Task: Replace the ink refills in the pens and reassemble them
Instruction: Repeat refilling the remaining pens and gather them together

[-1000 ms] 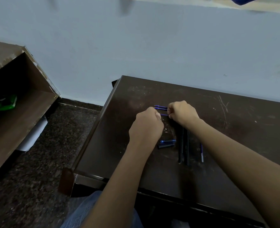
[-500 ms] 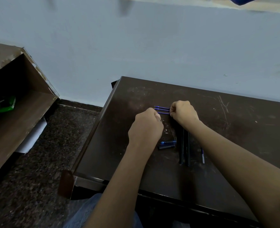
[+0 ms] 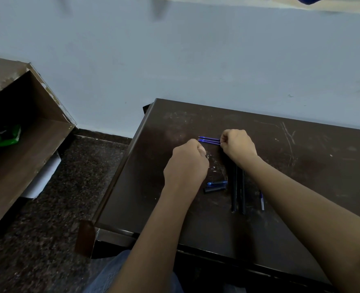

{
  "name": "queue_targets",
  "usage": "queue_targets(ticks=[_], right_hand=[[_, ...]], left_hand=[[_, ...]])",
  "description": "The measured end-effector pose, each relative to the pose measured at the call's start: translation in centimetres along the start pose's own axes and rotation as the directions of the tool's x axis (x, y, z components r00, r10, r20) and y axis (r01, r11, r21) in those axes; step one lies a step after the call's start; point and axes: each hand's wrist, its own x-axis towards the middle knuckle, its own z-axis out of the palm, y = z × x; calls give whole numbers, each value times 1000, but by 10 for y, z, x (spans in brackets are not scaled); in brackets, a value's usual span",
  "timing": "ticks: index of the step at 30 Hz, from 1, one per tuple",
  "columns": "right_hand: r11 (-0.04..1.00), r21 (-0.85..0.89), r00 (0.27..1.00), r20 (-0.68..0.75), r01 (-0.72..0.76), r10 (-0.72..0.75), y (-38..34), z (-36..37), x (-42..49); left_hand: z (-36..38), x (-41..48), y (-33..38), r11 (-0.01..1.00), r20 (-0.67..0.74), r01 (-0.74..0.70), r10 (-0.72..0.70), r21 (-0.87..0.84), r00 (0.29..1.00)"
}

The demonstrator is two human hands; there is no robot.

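My right hand (image 3: 237, 143) pinches the blue refills (image 3: 208, 140) by their ends, selecting one, I judge. The left hand (image 3: 186, 163) is curled; what it holds I cannot tell. Next, one must slide into a black barrel (image 3: 234, 187).

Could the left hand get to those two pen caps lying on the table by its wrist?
Probably yes. The pen caps lie uncovered on the table, just beside the wrist of the left hand, with nothing between them. The hand is curled into a fist, so it would have to draw back and open first.
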Motion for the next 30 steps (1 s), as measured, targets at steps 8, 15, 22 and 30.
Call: queue_targets(ticks=[8, 15, 22, 30], right_hand=[[999, -34, 998, -47, 33, -34, 1, 2, 1], [997, -64, 999, -31, 40, -43, 2, 3, 5], [998, -52, 999, -26, 21, -22, 1, 4, 6], [998, -63, 999, -29, 24, -26, 0, 4, 7]], left_hand=[[-1, 0, -1, 1000, 4, -1, 1, 5, 1000], [-1, 0, 0, 1000, 14, 10, -10, 16, 1000], [-2, 0, 1, 1000, 19, 12, -12, 14, 1000], [-1, 0, 0, 1000, 13, 5, -6, 16, 1000]])
